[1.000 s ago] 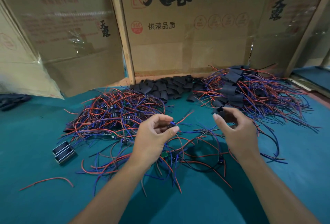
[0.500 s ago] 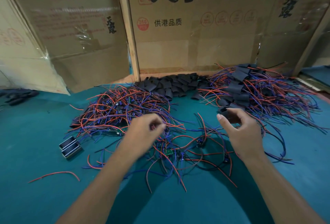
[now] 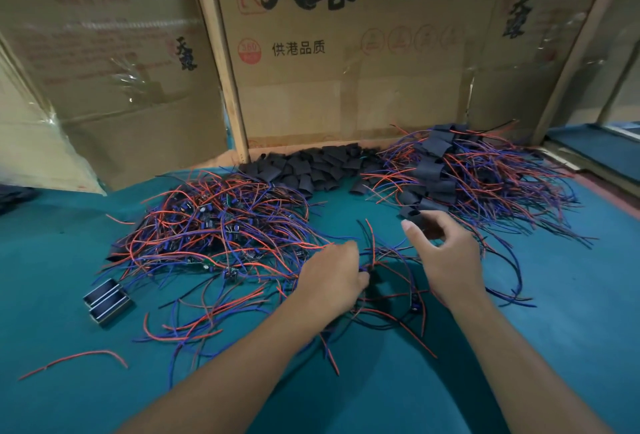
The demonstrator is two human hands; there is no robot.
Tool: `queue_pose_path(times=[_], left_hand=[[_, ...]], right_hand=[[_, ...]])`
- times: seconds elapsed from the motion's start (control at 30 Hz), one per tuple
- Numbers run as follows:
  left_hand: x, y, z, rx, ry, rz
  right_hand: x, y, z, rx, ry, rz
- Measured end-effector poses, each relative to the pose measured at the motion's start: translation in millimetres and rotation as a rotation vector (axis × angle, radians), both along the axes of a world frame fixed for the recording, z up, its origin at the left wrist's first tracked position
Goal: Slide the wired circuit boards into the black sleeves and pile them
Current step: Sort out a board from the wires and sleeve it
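1. Left hand (image 3: pixel 334 272): a second ago raised, thumb and forefinger pinching at a wire; now lowered onto the loose wires just in front of the unsleeved heap. Grip: fingers curled down into the strands near a small dark part; whether anything is actually pinched cannot be told, as the fingertips are hidden.
2. Right hand (image 3: pixel 446 253): position little changed over the last second. Grip: fingers curled round one black sleeve (image 3: pixel 420 219), thumb extended and free.
3. Unsleeved heap (image 3: pixel 214 226): wired circuit boards with red and blue leads, on the green surface (image 3: pixel 571 329).
4. Empty sleeve stock (image 3: pixel 311 167): black sleeves, behind the unsleeved heap, against the cardboard box (image 3: pixel 346 53).
5. Finished pile (image 3: pixel 460 181): sleeved boards, right of the unsleeved heap, well apart from it.
6. Metal clips (image 3: pixel 106 301): left of the unsleeved heap; not in use.
7. Stray red wire (image 3: pixel 74 359): front-left of the unsleeved heap.
8. Assessment: the left hand's drop reads as a reach for the next board; the sleeve waits ready, insertion not yet begun.
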State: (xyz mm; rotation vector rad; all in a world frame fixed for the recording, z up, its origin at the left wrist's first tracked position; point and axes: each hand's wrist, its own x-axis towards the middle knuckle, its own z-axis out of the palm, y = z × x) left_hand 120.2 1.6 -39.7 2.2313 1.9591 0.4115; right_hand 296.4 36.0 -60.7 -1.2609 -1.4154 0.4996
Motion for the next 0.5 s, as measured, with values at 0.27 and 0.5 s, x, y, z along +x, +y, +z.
queue_pose_path(times=[0.27,0.5], left_hand=[[-41,-33,51,0.177,-0.722,-0.012],[-52,-41,58,0.110,-0.996,-0.094]], right_hand=[[-7,-16,28,-0.249,0.614,0.473],[-19,-31,40,-0.443,0.764,0.924]])
